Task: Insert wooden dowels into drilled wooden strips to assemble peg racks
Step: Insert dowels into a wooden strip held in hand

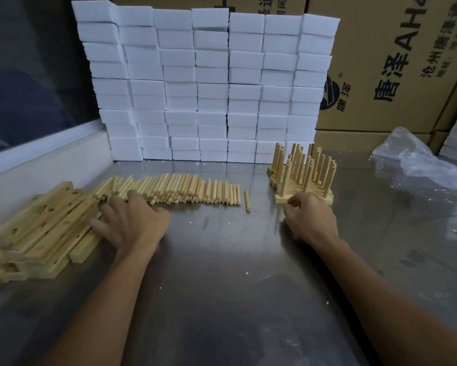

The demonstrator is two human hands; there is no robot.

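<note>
A heap of drilled wooden strips (39, 228) lies at the left of the steel table. Behind it, a row of loose wooden dowels (185, 190) stretches across the middle, with one dowel (247, 199) lying apart to its right. Several finished peg racks (301, 175) stand at the right with their dowels upright. My left hand (132, 220) lies palm down with its fingers spread on the edge of the strip heap and the near dowels. My right hand (310, 220) hovers in front of the nearest rack, fingers loosely curled and holding nothing.
A tall wall of white foam blocks (206, 85) stands at the back of the steel table (222, 286). Cardboard boxes (396, 62) are stacked behind it on the right. A crumpled clear plastic bag (412, 159) lies at the far right. Small white crumbs dot the table.
</note>
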